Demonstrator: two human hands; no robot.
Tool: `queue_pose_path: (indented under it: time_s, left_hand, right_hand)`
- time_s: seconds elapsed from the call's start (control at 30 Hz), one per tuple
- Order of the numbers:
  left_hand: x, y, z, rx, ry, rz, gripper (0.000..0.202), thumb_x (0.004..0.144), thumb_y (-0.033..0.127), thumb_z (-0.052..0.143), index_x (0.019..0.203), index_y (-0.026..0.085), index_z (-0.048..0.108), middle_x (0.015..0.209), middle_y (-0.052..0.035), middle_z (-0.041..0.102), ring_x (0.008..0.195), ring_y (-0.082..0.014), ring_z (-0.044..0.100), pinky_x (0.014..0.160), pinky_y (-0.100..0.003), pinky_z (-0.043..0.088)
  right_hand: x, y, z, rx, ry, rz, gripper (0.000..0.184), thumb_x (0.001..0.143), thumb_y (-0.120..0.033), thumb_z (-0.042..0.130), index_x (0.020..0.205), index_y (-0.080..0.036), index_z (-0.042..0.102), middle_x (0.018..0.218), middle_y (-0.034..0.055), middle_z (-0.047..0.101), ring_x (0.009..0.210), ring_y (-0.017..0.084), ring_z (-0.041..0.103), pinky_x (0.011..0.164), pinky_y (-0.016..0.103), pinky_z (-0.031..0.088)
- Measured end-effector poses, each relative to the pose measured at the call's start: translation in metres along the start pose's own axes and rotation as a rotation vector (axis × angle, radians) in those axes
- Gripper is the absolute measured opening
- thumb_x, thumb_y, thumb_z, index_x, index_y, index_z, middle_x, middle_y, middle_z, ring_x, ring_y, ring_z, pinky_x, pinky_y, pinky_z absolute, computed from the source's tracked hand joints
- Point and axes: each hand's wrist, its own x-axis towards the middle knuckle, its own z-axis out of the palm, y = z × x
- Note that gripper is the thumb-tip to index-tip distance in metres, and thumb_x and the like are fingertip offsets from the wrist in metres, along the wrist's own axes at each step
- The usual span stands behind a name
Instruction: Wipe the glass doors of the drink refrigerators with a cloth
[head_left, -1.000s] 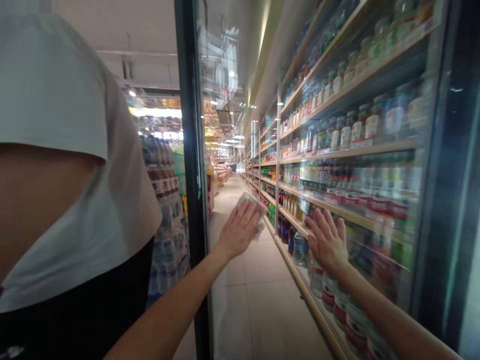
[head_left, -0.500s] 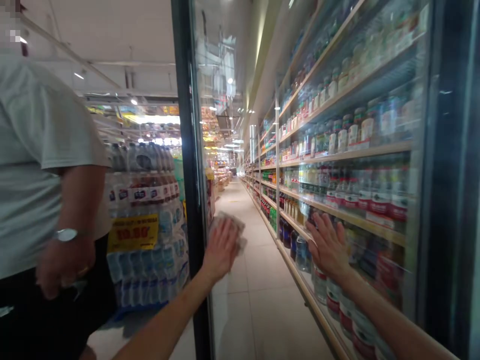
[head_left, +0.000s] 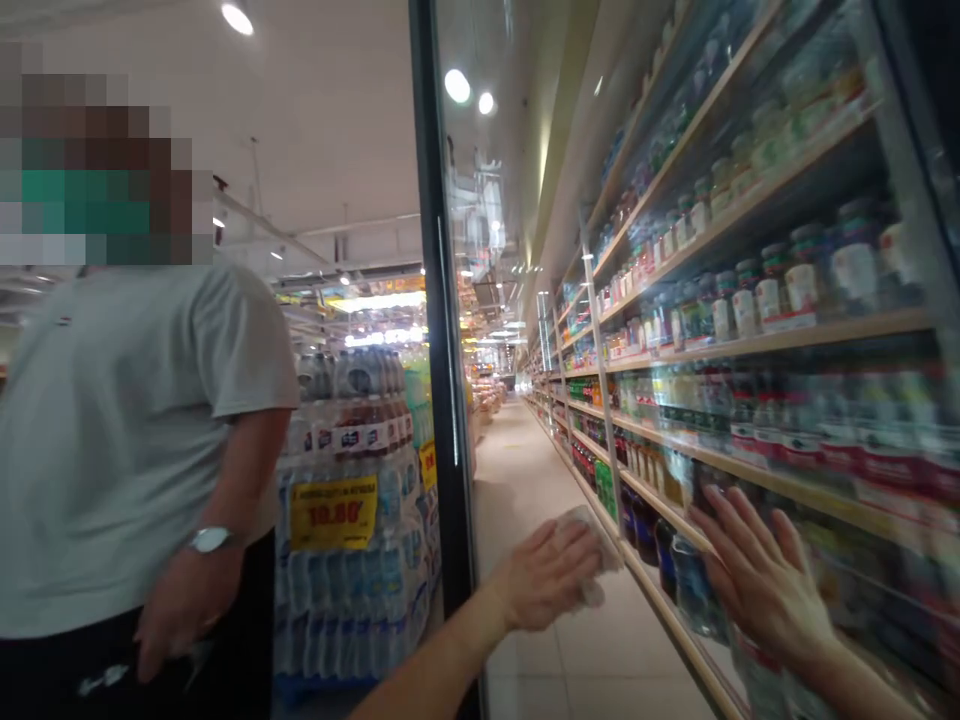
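Note:
My left hand [head_left: 551, 570] presses a pale crumpled cloth [head_left: 587, 535] to a glass door [head_left: 517, 620] with a dark frame [head_left: 442, 330]. The cloth sticks out past the fingertips, and its middle is hidden beneath the fingers. To the right, my right hand [head_left: 772, 575] is raised with its fingers spread and nothing in it. Its fingertips seem to rest on the glass, though I cannot tell for certain. Rows of drink bottles [head_left: 765, 295] on wooden shelves [head_left: 750, 350] show through or in the glass behind both hands.
A person in a grey T-shirt [head_left: 150, 420] stands close by on the left, one arm hanging down. Behind them rises a stack of shrink-wrapped water bottles [head_left: 352, 590] with a yellow price sign [head_left: 334, 512]. A tiled aisle floor [head_left: 517, 480] appears in the glass.
My left hand and the cloth have shifted right and down across the glass. The whole view has tilted and moved, and more of the person on the left shows.

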Motion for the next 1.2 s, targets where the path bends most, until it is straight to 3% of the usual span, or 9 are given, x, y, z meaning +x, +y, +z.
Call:
queue_pose_path:
  time_s: [0.07,0.2,0.4,0.47,0.63,0.77,0.83,1.0,1.2]
  left_hand:
    - [0.009,-0.022,0.000,0.031,-0.015,-0.109,0.055,0.088,0.033,0.039,0.139,0.015,0.028,0.150,-0.0081,0.022,0.138,-0.0219,0.014,0.110,-0.038,0.028]
    - [0.054,-0.065,0.000,0.198,0.120,-0.732,0.058,0.088,0.024,0.038,0.139,0.005,0.021,0.146,-0.0215,0.025,0.138,-0.0295,0.014,0.104,-0.055,0.032]
    - [0.082,-0.042,0.003,0.160,-0.173,0.137,0.052,0.088,0.041,0.038,0.136,0.023,0.034,0.147,-0.0034,0.029,0.138,-0.0180,0.015,0.112,-0.037,0.025]
    - [0.091,-0.057,-0.003,0.189,-0.005,-0.096,0.047,0.089,0.041,0.034,0.134,0.027,0.036,0.147,0.0008,0.030,0.138,-0.0151,0.016,0.112,-0.035,0.025]
    - [0.103,-0.084,0.001,0.119,0.159,-0.541,0.055,0.089,0.022,0.031,0.138,0.001,0.019,0.146,-0.0244,0.019,0.138,-0.0311,0.004,0.107,-0.062,0.018]
    - [0.095,-0.054,0.002,-0.040,0.020,0.035,0.050,0.089,0.034,0.035,0.135,0.016,0.033,0.145,-0.0066,0.034,0.139,-0.0194,0.010,0.111,-0.039,0.024]
    - [0.097,-0.061,-0.002,-0.055,0.040,0.156,0.048,0.089,0.035,0.034,0.135,0.018,0.034,0.145,-0.0045,0.034,0.139,-0.0169,0.010,0.112,-0.035,0.022]
    - [0.106,-0.092,0.004,0.074,0.250,-0.573,0.056,0.087,0.028,0.040,0.136,0.005,0.028,0.147,-0.0210,0.021,0.139,-0.0304,0.002,0.110,-0.053,0.018]
    - [0.106,-0.036,0.011,-0.128,-0.057,0.130,0.052,0.088,0.037,0.041,0.136,0.022,0.032,0.147,-0.0054,0.030,0.139,-0.0206,0.011,0.113,-0.039,0.017]
  right_hand:
    - [-0.001,0.002,0.002,-0.013,0.020,-0.040,0.055,0.087,-0.030,0.039,0.141,-0.032,0.028,0.141,0.0053,0.041,0.132,0.026,0.033,0.109,0.052,0.019]
    - [-0.007,0.004,0.014,0.009,0.099,-0.088,0.059,0.083,-0.029,0.039,0.141,-0.035,0.026,0.144,-0.0007,0.035,0.133,0.024,0.031,0.110,0.050,0.017]
    - [0.022,0.012,0.021,0.133,0.250,0.039,0.054,0.084,-0.037,0.034,0.138,-0.040,0.030,0.138,0.0031,0.044,0.131,0.025,0.033,0.108,0.048,0.018]
    - [0.038,0.020,0.011,0.071,0.247,0.060,0.053,0.085,-0.036,0.035,0.138,-0.038,0.031,0.136,0.0046,0.046,0.129,0.026,0.037,0.108,0.048,0.019]
    - [0.051,0.028,-0.007,-0.046,0.083,0.099,0.051,0.088,-0.034,0.039,0.139,-0.029,0.033,0.139,0.0071,0.043,0.132,0.026,0.034,0.110,0.051,0.016]
    - [0.046,0.028,-0.006,-0.127,0.044,0.074,0.051,0.086,-0.031,0.043,0.136,-0.024,0.037,0.139,0.0089,0.044,0.133,0.025,0.031,0.110,0.051,0.014]
    - [0.043,0.028,-0.007,-0.144,0.030,0.062,0.052,0.086,-0.029,0.043,0.137,-0.024,0.035,0.139,0.0096,0.044,0.134,0.025,0.029,0.110,0.050,0.015]
    - [0.042,0.028,-0.010,-0.195,0.017,0.030,0.056,0.086,-0.026,0.044,0.140,-0.023,0.029,0.140,0.0112,0.041,0.135,0.025,0.027,0.109,0.050,0.018]
    - [0.042,0.030,-0.010,-0.223,0.019,0.021,0.061,0.086,-0.025,0.044,0.143,-0.026,0.022,0.144,0.0089,0.037,0.135,0.025,0.027,0.109,0.050,0.018]
